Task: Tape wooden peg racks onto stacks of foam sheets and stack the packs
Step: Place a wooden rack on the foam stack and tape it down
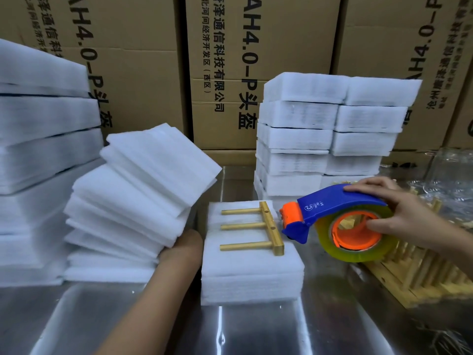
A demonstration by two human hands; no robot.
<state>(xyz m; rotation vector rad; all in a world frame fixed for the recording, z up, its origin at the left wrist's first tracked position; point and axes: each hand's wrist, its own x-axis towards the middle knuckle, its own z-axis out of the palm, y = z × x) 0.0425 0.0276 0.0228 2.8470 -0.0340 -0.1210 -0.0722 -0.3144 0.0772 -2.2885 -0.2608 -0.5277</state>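
A wooden peg rack [256,229] with three pegs lies flat on a small stack of white foam sheets [249,274] in the middle of the steel table. My right hand [399,213] grips a blue and orange tape dispenser [340,219] with a clear roll, its nose just right of the rack's bar. My left hand [188,243] reaches between this stack and the leaning pile of loose foam sheets [138,196]; its fingers are hidden behind the foam. Taped packs [330,129] stand stacked in two columns behind.
More wooden peg racks [414,272] lie heaped at the right, under my right arm. Tall foam stacks [43,139] fill the left side. Cardboard boxes [222,60] wall off the back. Clear plastic bags [450,170] sit at far right. The bare steel table [243,329] lies nearest me.
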